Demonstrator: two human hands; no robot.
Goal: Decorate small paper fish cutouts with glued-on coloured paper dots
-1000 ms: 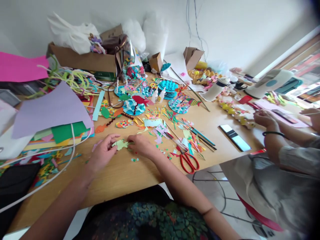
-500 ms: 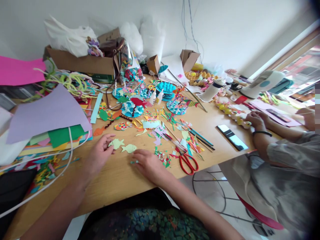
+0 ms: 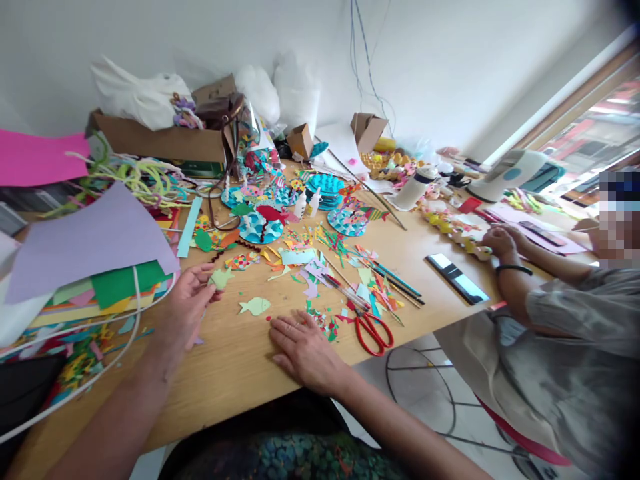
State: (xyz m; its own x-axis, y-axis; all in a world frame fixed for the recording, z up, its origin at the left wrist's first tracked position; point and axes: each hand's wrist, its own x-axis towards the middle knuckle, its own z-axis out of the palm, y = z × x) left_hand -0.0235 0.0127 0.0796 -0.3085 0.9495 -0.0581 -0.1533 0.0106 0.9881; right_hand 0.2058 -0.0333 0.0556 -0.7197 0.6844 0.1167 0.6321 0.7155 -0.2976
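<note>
I am reading the left hand [image 3: 187, 301] as gripping: its thumb and fingertips are pinching a pale green paper fish [image 3: 220, 279], which is sitting at the 1 o'clock side of that hand and is being held just above the wooden table [image 3: 235, 370]. The right hand [image 3: 300, 347] is lying released, palm down and fingers spread flat on the table edge, grasping nothing. A second paper fish [image 3: 255, 306], also pale green, is lying flat and loose on the table between the two hands; it is sitting at 4 o'clock from the held fish and at 11 o'clock from the right hand, near its fingertips but not touching them. Coloured paper scraps [image 3: 324, 320] are lying just beside the right hand at its 1 o'clock, and the red scissors [image 3: 370, 333] are resting beyond them at 3 o'clock, apart from the hand. A purple sheet [image 3: 85, 240] is overlapping a stack of coloured paper at 10 o'clock from the left hand. At the far 3 o'clock side, a co-worker's hand [image 3: 500, 243] is working on small yellow pieces, with a phone [image 3: 457, 278] lying flat near it.
</note>
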